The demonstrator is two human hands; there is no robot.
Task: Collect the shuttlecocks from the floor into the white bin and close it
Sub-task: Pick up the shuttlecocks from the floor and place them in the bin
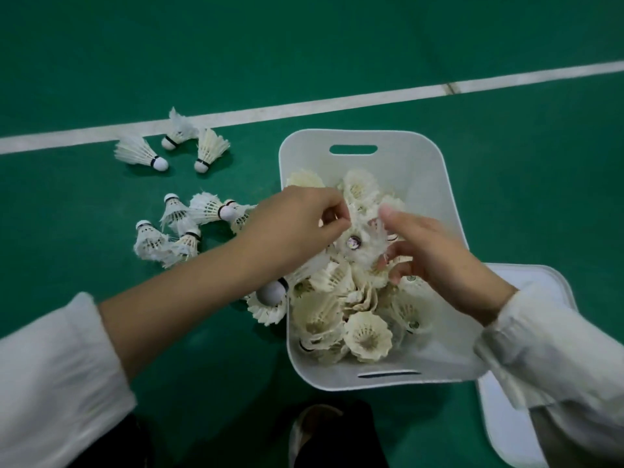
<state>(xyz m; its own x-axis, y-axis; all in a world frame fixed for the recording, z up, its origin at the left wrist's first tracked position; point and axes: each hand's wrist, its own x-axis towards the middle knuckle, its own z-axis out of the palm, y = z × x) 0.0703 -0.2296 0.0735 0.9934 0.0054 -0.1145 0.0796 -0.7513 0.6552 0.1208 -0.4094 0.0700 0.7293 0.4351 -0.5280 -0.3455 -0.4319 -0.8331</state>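
A: Bin?
B: White bin sits on the green floor, open and heaped with shuttlecocks. Its lid lies flat just right of it.
A: Hands?
B: Both are over the heap. The left hand has its fingers curled, pinching the feathers of one shuttlecock. The right hand is half-bent against it. Gripping or just touching, cannot tell.
A: Step?
B: Likely dropping one in. The next move calls for a reach left to the floor cluster, the trio by the white line, and a stray at the bin's left wall.
A: Obstacles?
B: The left forearm crosses above the stray. Lid goes on last.
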